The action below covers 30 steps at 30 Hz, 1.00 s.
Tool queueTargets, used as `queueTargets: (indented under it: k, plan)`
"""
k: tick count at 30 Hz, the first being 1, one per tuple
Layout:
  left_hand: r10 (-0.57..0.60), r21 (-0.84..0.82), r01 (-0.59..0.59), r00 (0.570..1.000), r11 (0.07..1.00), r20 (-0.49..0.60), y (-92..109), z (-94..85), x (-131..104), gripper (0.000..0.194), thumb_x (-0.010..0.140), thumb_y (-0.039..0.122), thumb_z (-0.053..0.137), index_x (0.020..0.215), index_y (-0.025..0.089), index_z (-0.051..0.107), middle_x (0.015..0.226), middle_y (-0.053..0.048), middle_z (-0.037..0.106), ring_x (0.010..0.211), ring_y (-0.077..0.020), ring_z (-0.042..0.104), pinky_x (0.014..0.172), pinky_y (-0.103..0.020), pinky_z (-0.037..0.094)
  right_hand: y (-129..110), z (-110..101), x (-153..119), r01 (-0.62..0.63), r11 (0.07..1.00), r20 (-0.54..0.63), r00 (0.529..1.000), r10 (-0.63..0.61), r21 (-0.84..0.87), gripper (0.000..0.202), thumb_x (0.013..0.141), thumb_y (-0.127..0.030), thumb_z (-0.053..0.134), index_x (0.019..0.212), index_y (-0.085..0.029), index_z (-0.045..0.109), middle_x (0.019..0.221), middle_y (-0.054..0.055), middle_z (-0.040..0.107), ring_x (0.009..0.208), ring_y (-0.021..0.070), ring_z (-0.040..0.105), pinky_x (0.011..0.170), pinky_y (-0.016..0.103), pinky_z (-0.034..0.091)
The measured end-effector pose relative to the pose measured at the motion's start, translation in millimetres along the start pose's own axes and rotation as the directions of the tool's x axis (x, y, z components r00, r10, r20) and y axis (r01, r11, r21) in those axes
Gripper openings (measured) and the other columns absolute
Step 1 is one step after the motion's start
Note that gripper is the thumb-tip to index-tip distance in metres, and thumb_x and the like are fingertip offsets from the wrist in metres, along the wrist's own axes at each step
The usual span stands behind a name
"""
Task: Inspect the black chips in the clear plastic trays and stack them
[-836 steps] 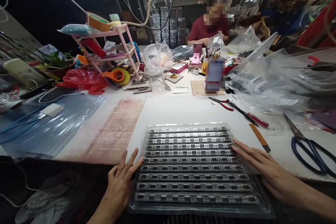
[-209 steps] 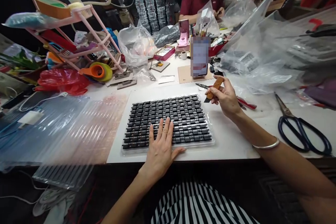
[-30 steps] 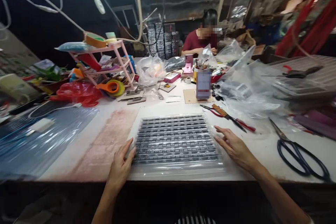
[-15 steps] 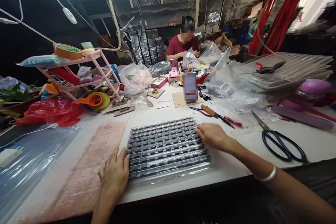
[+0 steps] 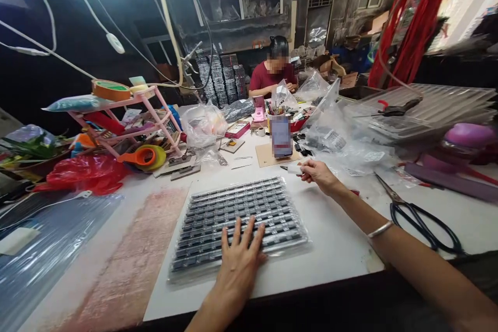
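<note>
A clear plastic tray (image 5: 249,199) with rows of small dark parts, covered in clear film, lies flat at the front of the white table. My left hand (image 5: 240,257) rests on its near part, fingers spread and pointing away from me. Beyond the tray's far right corner, my right hand (image 5: 317,174) pinches a small white piece (image 5: 295,168) between thumb and fingers. What kind of thing the piece is, I cannot make out. Pliers lie behind that hand, mostly covered by it. A phone (image 5: 281,137) stands upright just past the right hand.
Large scissors (image 5: 418,218) lie at the right near the table edge. Plastic bags (image 5: 338,137) and stacked clear trays (image 5: 428,109) fill the back right. A pink rack (image 5: 128,109) stands at the left, beside a red bag (image 5: 87,174). A co-worker (image 5: 273,70) sits opposite.
My left hand has gone from the tray's left side onto its near part. My right hand has left the tray's right edge and now holds a white piece. The tray has shifted slightly left.
</note>
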<state>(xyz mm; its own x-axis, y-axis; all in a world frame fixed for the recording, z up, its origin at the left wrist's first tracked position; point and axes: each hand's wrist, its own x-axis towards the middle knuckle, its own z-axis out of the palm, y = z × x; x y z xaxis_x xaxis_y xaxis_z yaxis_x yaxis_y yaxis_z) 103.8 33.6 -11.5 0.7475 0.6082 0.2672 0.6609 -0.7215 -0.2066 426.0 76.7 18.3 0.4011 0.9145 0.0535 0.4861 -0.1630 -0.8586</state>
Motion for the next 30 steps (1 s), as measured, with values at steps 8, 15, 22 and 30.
queueTargets:
  k: [8, 15, 22, 30]
  plan:
    - [0.234, -0.206, -0.276, 0.950, 0.939, -0.205, -1, -32.7, 70, 0.030, 0.093, 0.026, 0.046, 0.121, 0.019, 0.056, 0.125, -0.012, 0.062, 0.115, -0.0287, 0.056, 0.098, -0.055, 0.038, 12, -14, -74, 0.016, 0.975, 0.064, 0.997, -0.030, 0.220, 0.011, 0.077, -0.028, 0.054, 0.077, -0.016, 0.054, 0.067, 0.004, 0.064, 0.057, 0.0121, 0.057, 0.051, 0.023, 0.043]
    - [0.301, -0.284, -0.630, 0.657, 0.723, -0.691, 62, -8.6, 100, 0.022, 0.092, 0.013, 0.042, 0.104, 0.017, 0.060, 0.099, -0.007, 0.069, 0.098, -0.0205, 0.063, 0.097, -0.040, 0.037, -8, -45, -105, 0.220, 0.972, -0.043, 0.974, -0.224, -0.078, 0.012, 0.074, -0.012, 0.052, 0.083, -0.017, 0.058, 0.078, 0.000, 0.062, 0.070, 0.0113, 0.055, 0.064, 0.023, 0.044]
    - [0.289, -0.291, -0.579, 0.705, 0.761, -0.647, 69, 6.7, 73, 0.020, 0.091, 0.016, 0.046, 0.102, 0.018, 0.062, 0.101, -0.006, 0.070, 0.107, -0.0223, 0.060, 0.107, -0.044, 0.026, -9, -14, -95, 0.412, 0.860, 0.336, 0.890, -0.309, -0.301, 0.024, 0.074, -0.003, 0.053, 0.084, -0.018, 0.068, 0.081, 0.003, 0.061, 0.082, 0.0155, 0.054, 0.078, 0.029, 0.042]
    - [0.460, -0.298, -0.494, 0.870, 0.817, -0.180, 57, 3.2, 76, 0.056, 0.094, 0.053, 0.036, 0.130, 0.013, 0.050, 0.135, -0.013, 0.054, 0.131, -0.0323, 0.041, 0.105, -0.055, 0.028, -6, -15, -64, 0.388, 0.805, 0.373, 0.900, -0.226, -0.448, 0.040, 0.073, -0.006, 0.061, 0.109, -0.022, 0.063, 0.107, 0.005, 0.060, 0.099, 0.0171, 0.055, 0.088, 0.029, 0.041]
